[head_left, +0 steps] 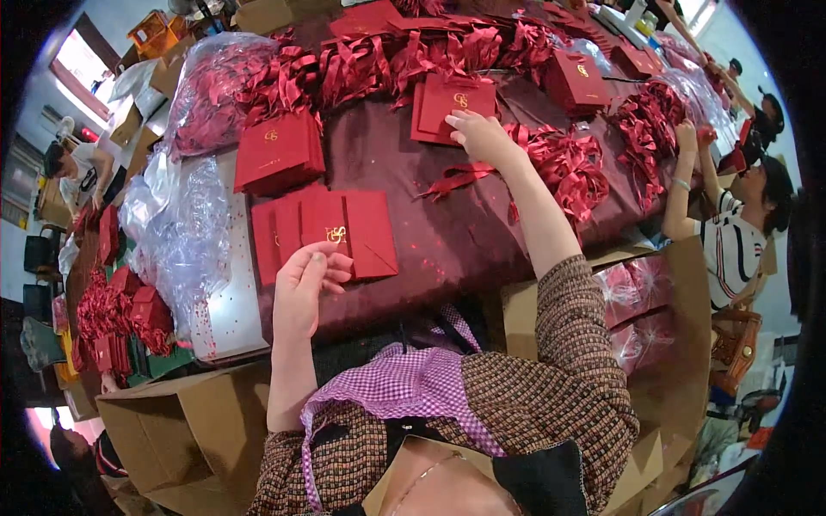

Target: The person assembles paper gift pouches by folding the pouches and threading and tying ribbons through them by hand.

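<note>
My right hand reaches to the far middle of the table, its fingertips resting on a small stack of red paper gift bags with gold lettering. The fingers are apart, and none is seen wrapped round a bag. Closer in, my left hand hovers by the front edge of some overlapping flat red gift bags. Its fingers are loosely curled and apart, with nothing visible between them. Just right of my right wrist lies a loose heap of red ribbon.
A dark red cloth covers the table. Upright red bags and ribbon bundles line its far side. Clear plastic wrapping lies at the left. Cardboard boxes stand below the near edge. People work at both sides.
</note>
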A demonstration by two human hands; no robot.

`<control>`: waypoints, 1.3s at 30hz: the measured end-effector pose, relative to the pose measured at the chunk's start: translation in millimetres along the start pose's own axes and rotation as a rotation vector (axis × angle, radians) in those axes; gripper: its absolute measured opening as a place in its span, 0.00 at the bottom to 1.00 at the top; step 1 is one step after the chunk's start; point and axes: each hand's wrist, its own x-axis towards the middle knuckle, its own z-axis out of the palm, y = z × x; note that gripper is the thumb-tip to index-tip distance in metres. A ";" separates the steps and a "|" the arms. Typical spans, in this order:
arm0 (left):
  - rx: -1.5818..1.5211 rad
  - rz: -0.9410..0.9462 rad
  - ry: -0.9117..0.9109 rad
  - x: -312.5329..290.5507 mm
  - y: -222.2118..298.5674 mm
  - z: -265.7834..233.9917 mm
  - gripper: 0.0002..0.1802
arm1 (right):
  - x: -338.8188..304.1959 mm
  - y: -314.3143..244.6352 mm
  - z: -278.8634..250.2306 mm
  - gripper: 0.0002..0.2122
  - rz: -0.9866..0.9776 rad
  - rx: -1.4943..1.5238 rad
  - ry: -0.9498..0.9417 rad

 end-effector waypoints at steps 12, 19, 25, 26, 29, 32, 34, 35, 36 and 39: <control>0.797 0.417 0.291 7.9 -11.6 -3.9 0.09 | -61.4 -48.8 -47.2 0.13 -0.056 0.763 0.113; 0.966 0.508 0.309 22.9 -10.6 -2.1 0.08 | -95.8 -79.7 8.0 0.08 -0.258 0.324 0.184; 1.074 0.619 0.294 40.7 -19.0 -8.0 0.07 | -105.9 -114.5 2.1 0.07 -0.343 0.464 0.326; 1.102 0.574 0.290 40.0 -16.9 -6.1 0.08 | -106.9 -121.1 -2.9 0.08 -0.346 0.498 0.288; 1.233 0.610 0.395 48.6 -14.0 -9.2 0.10 | -106.3 -138.5 -9.0 0.10 -0.309 0.664 0.208; 1.333 0.542 0.431 59.3 -17.4 -24.8 0.12 | -105.7 -158.5 -11.9 0.10 -0.256 0.851 0.221; 1.373 0.470 0.404 62.5 -17.1 -26.9 0.14 | -100.5 -163.8 -9.5 0.09 -0.252 0.855 0.267; 1.373 0.469 0.400 62.5 -18.6 -26.0 0.14 | -98.0 -166.5 -7.4 0.09 -0.248 0.856 0.268; 1.370 0.450 0.406 62.8 -20.4 -25.5 0.14 | -93.7 -170.6 -3.9 0.08 -0.247 0.865 0.274; 1.396 0.447 0.430 64.8 -25.2 -23.5 0.14 | -84.6 -179.2 19.1 0.06 -0.264 0.855 0.285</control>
